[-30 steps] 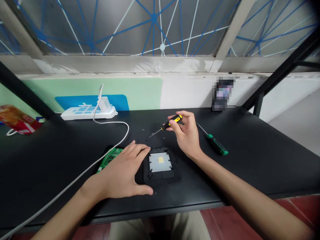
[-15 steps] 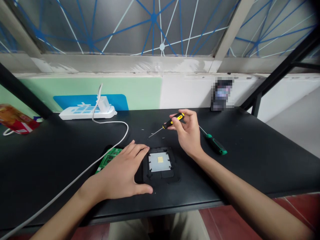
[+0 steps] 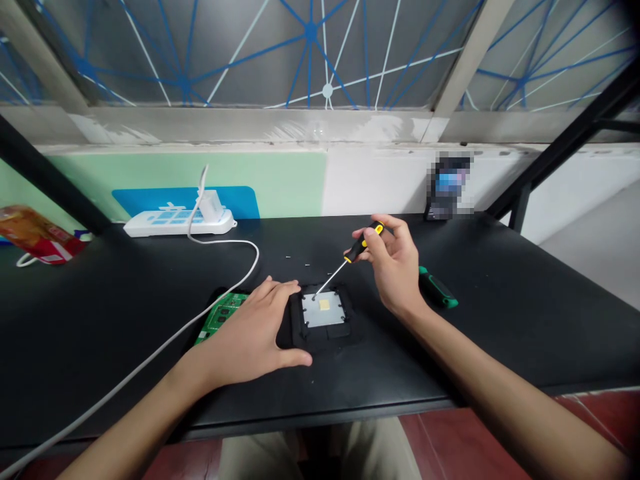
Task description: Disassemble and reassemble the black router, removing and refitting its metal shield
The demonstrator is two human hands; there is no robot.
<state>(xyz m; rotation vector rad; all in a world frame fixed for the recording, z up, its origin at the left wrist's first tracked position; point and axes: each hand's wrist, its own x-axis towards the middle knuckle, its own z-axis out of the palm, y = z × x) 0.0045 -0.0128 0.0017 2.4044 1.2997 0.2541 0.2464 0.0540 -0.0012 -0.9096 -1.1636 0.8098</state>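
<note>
A black-and-yellow screwdriver (image 3: 365, 241) is held in my right hand (image 3: 397, 270), between thumb and fingers. Its shaft slants down to the left, the tip near the upper left corner of a grey metal plate (image 3: 313, 317). That plate lies in an open black plastic case (image 3: 333, 333) and carries a small pale yellow square pad (image 3: 325, 305). Lying across the left part of the case is my left hand (image 3: 250, 333), with fingers stretched and thumb apart. Partly hidden under it is a green circuit board (image 3: 220, 317).
Several small screws (image 3: 307, 265) lie behind the case. A green-and-black screwdriver (image 3: 437, 288) rests right of my right hand. A white cable (image 3: 225, 293) runs from the power strip (image 3: 175, 223) across the table. A phone-like device (image 3: 447, 187), blurred, leans on the wall; a red-orange packet (image 3: 37, 233) lies left.
My right hand has tilted the screwdriver more steeply, its tip passing from above the table behind the case to the metal plate. My left hand keeps its spread pose on the case.
</note>
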